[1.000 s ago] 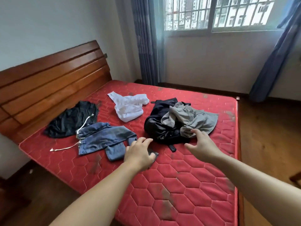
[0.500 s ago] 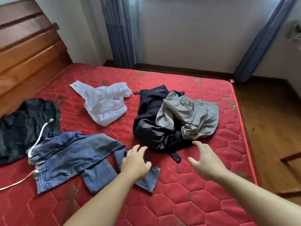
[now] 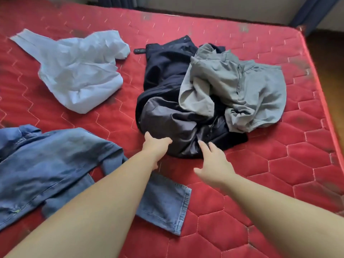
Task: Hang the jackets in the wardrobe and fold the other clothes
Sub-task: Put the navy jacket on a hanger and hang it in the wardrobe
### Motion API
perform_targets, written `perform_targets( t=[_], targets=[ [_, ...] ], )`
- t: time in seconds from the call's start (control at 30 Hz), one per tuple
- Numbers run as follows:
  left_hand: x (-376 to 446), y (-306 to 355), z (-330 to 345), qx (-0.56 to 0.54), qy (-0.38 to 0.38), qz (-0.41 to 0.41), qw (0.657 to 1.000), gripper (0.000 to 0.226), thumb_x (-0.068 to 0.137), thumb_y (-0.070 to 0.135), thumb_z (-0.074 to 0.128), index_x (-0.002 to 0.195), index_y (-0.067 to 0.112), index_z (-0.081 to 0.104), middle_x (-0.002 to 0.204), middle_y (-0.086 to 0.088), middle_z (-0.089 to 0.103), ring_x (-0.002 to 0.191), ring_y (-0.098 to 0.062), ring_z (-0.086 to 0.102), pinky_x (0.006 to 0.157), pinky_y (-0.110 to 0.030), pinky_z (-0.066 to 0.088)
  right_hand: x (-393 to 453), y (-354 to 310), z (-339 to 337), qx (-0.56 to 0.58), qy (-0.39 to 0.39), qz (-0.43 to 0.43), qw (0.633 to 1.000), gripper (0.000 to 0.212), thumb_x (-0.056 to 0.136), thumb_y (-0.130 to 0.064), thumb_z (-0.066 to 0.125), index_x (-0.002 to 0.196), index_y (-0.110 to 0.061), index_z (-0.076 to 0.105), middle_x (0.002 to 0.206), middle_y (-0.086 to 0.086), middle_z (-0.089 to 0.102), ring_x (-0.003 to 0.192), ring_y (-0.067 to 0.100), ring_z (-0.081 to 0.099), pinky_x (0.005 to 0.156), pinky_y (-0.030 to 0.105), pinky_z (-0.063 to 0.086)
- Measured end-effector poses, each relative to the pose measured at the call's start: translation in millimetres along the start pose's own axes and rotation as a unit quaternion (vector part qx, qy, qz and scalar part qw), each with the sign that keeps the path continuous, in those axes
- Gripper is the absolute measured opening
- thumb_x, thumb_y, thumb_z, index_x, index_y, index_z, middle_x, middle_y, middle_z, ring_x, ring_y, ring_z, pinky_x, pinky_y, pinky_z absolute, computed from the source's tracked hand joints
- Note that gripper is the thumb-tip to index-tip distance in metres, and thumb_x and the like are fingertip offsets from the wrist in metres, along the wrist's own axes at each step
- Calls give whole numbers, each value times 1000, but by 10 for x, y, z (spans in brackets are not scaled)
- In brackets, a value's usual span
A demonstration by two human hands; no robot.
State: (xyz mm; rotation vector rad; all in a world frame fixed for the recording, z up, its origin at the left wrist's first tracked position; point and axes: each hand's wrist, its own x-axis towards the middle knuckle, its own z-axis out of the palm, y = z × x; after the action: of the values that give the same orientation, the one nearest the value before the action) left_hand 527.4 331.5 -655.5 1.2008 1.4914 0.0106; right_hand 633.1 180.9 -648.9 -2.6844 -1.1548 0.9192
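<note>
A home bedroom: a red quilted mattress (image 3: 260, 183) strewn with clothes, curtains (image 3: 312, 13) and wooden floor (image 3: 327, 58) beyond.

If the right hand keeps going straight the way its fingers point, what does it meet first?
Most likely the dark jacket: the right hand is open, its fingers at the jacket's near edge. Whether they already touch the fabric is unclear. The grey garment lies further on.

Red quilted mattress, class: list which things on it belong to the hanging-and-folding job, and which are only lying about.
Job:
crumpled black jacket, left hand on it
grey crumpled garment on top
blue denim garment
pale blue shirt

Lying about:
red quilted mattress
small black strap end beside the jacket
</note>
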Motion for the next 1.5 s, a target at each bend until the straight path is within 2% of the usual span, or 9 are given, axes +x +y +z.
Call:
perform_targets(
  t=[0.2,0.37,0.5,0.63,0.8,0.93,1.13,1.33,1.5],
  targets=[
    [682,-290,377,68,52,56,995,112,69,39,81,152,44,6,148,-12,33,131,-35,41,112,-47,35,749,141,466,-95,23,-20,995,91,81,-46,66,150,-34,8,161,9,4,146,33,12,110,55,29],
    [845,-490,590,128,147,110,975,93,75,40,75,148,45,18,147,-5,25,134,-35,32,108,-38,30,1052,225,744,-114,176,-57,976,48,76,-29,73,121,-24,58,138,17,48,116,47,44,87,52,49],
    [867,-502,475,-18,90,119,989,86,68,42,79,141,45,34,143,-1,38,131,-25,41,110,-41,35,1000,213,663,-3,169,-50,984,20,80,-24,58,99,-21,53,124,4,56,117,36,40,97,42,40],
    [523,-333,422,-350,-39,38,935,99,56,45,89,137,44,31,130,7,55,111,-20,62,83,-48,56,635,217,450,240,96,-10,966,12,77,-29,60,86,-20,59,82,-5,67,86,21,60,72,32,45],
    [77,-246,636,-414,58,-6,908,106,63,33,89,144,36,20,127,-1,50,106,-27,61,94,-52,52,-35,274,385,382,-1,12,924,15,68,-26,67,59,-21,55,51,-10,48,51,5,42,49,20,34],
    [-341,-264,591,-349,79,-51,932,82,66,10,75,137,21,36,116,-12,58,91,-31,63,83,-46,55,-565,314,207,441,-74,-5,895,16,55,-26,59,55,-22,43,54,-9,35,53,11,30,49,25,23],
    [-1199,537,212,-292,23,82,953,59,72,-2,55,130,-5,48,68,-2,49,51,-17,51,44,-21,42,-1095,160,-760,387,-70,-106,913,12,62,-26,62,55,-27,52,50,-14,41,52,5,35,51,24,29],
    [-2619,1867,-341,-237,-3,251,938,53,73,-6,54,124,10,55,75,-3,58,58,-15,57,51,-23,48,-1759,-144,-2383,320,-148,-205,913,13,74,-28,76,83,-27,67,77,-14,67,74,3,62,74,22,50],
    [-3932,2650,-804,-173,10,375,911,53,58,6,60,105,30,57,95,-6,62,73,-18,60,59,-26,51,-2360,-210,-3590,230,-199,-182,935,77,57,-56,79,125,-32,52,117,-10,66,105,8,65,84,30,56]
  ],
)
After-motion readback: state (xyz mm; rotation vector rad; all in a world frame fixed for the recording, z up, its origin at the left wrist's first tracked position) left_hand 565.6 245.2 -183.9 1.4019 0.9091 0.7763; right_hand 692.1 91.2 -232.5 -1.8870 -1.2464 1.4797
